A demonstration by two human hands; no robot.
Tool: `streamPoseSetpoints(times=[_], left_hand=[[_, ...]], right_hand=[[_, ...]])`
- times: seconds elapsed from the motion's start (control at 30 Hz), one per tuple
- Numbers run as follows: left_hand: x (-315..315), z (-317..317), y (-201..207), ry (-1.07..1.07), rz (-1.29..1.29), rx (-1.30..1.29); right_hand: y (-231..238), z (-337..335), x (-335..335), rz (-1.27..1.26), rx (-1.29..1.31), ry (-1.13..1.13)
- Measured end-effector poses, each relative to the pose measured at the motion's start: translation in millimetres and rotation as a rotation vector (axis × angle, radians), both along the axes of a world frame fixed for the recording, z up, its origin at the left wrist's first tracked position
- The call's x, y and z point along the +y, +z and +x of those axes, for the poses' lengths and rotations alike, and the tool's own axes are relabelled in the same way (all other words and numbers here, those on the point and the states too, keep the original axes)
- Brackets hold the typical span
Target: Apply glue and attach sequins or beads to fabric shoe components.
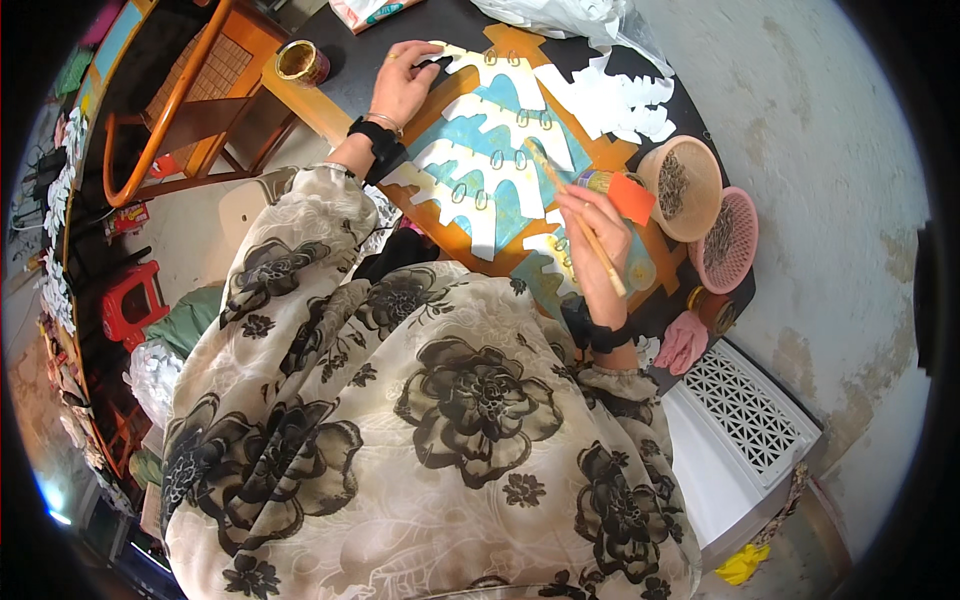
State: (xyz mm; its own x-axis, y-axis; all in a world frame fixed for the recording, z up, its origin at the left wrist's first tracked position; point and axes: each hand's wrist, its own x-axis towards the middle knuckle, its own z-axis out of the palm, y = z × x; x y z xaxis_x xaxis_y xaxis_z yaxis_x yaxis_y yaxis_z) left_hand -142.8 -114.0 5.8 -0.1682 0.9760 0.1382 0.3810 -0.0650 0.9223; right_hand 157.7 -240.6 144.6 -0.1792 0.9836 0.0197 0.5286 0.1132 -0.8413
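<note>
My right hand [600, 235] is closed round a slim pale wooden stick [555, 178], perhaps a brush. Its far end rests over the white jagged-edged cut-out pieces [470, 155]. These lie in rows on a blue-green and orange-brown board [430, 215], with pairs of small metal loops [497, 160] on them. My left hand [402, 85] is at the far left, its fingers bent and pinching the end of the topmost cut-out piece [470, 62]. An orange square [631, 200] and an open jar [597, 182] sit beside my right hand.
At the right stand a beige bowl [690, 215] and a pink basket [728, 255], both holding small metal bits. More white cut-outs [612, 100] lie at the back. A tin [302, 64] is at the far left, near a wooden chair [170, 110]. A pink cloth [683, 342] lies near right.
</note>
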Motion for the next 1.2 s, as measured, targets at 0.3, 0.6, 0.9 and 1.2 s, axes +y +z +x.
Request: streamPoseSetpoints(times=[0.3,0.6,0.9,1.2], left_hand=[[-54.0,1.8,22.7,-0.26,0.061,0.425],[-69.6,52.8,8.2,-0.579,0.045,0.74],[-72.1,64.2,19.2,-0.562,-0.03,0.926],[-82.7,66.8,16.0,-0.507,-0.028,0.934]], right_hand=[[-14.1,10.4,-31.4,0.074,-0.03,-0.051],[-44.4,0.6,-15.4,0.145,-0.062,0.061],[-54.5,7.3,-14.1,0.173,-0.235,0.159],[-48.0,7.7,-18.0,0.206,-0.424,0.29]])
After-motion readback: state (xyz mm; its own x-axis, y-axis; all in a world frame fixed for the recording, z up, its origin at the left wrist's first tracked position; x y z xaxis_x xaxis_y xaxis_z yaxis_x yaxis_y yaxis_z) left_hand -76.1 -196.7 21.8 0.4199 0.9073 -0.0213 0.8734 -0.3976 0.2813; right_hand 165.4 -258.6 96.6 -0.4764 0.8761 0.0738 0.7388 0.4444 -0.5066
